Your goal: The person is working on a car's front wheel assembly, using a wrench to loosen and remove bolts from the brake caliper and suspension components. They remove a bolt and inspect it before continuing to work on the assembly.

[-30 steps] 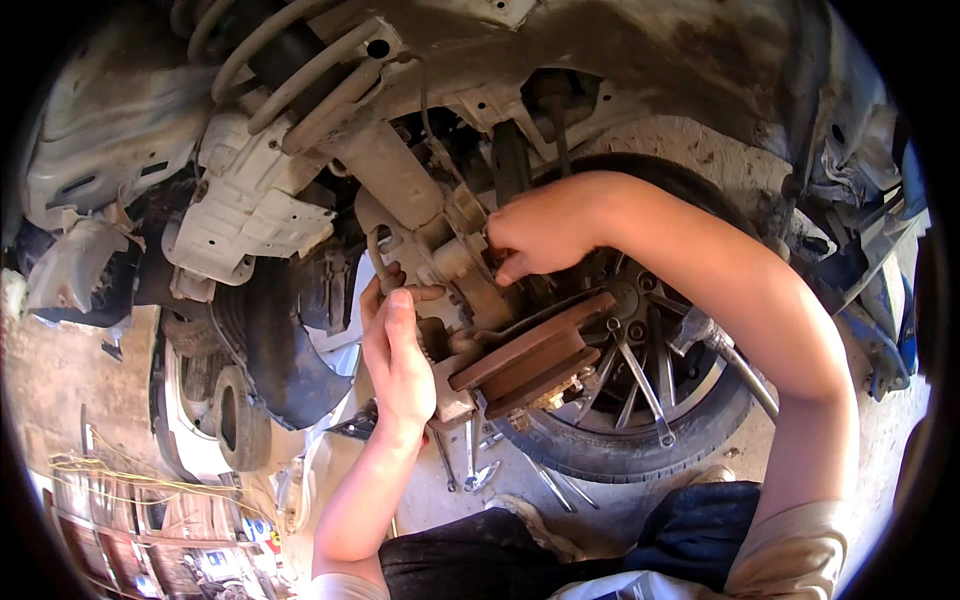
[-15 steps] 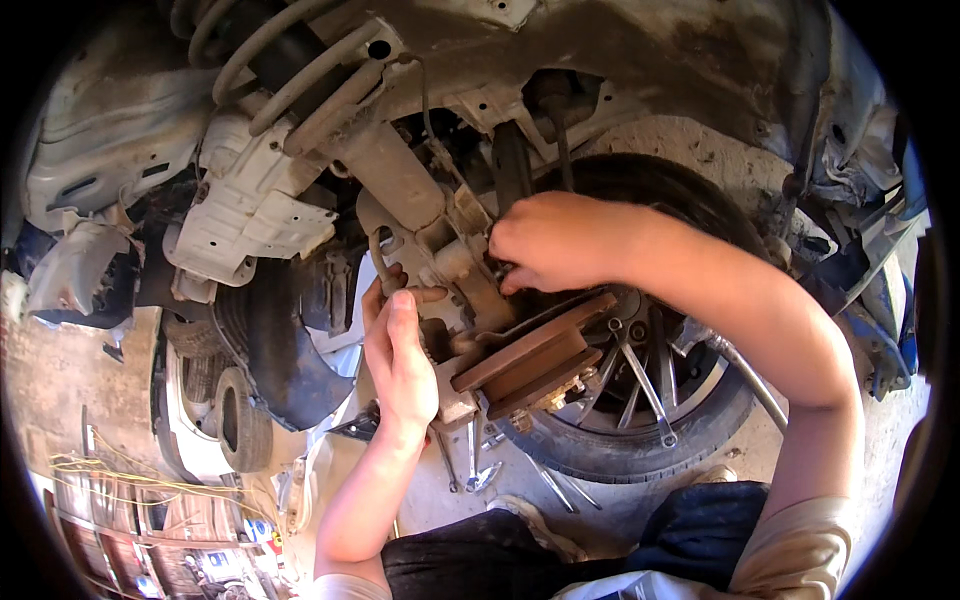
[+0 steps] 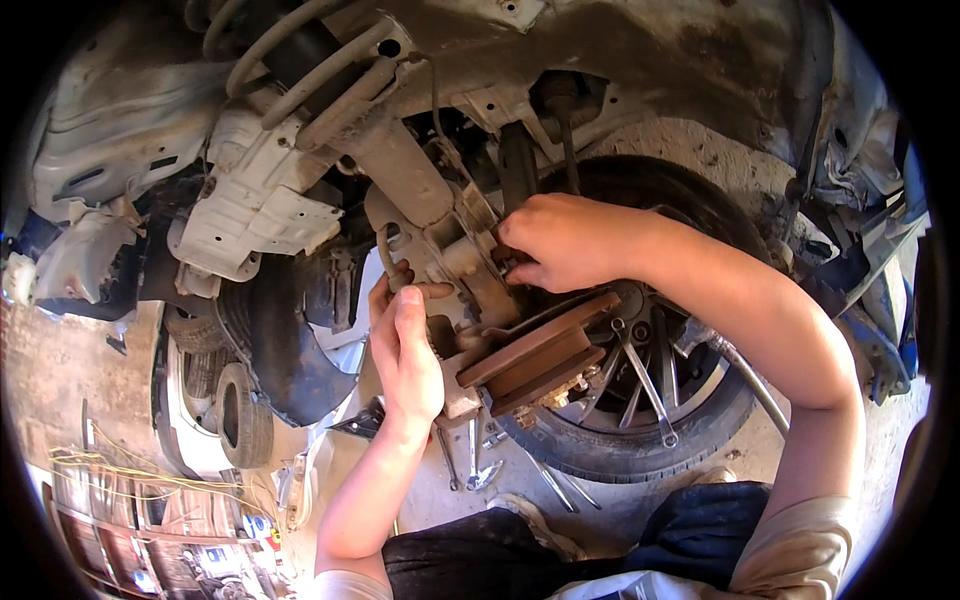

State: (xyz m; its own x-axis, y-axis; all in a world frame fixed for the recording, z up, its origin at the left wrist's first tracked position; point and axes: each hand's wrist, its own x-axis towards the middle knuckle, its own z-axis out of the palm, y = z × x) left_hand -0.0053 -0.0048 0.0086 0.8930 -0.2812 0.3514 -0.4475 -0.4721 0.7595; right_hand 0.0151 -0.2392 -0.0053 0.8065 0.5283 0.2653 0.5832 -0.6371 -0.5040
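My left hand [image 3: 408, 355] is raised at the left side of a steering knuckle [image 3: 485, 290], thumb up and fingers curled. Its fingertips meet the lower end of a brake hose [image 3: 386, 250]; what they grip is hidden. On the knuckle's other side, my right hand [image 3: 560, 240] is closed, its fingertips against the bracket below the strut [image 3: 405, 175]. Whatever it pinches is out of sight behind the fingers. Beneath both hands sits a rusty brake disc [image 3: 540, 350], tilted, with wheel studs at its lower face.
A wheel with tyre [image 3: 640, 465] lies on the floor under the disc, a combination wrench [image 3: 645, 385] across its spokes. More tools [image 3: 550, 485] lie nearby. A coil spring [image 3: 270, 50] hangs upper left. A loose tyre [image 3: 243, 415] stands farther left.
The view has shifted slightly, so the car parts sit a little farther right. Both hands stay at the same spots on the knuckle, with only slight finger movement.
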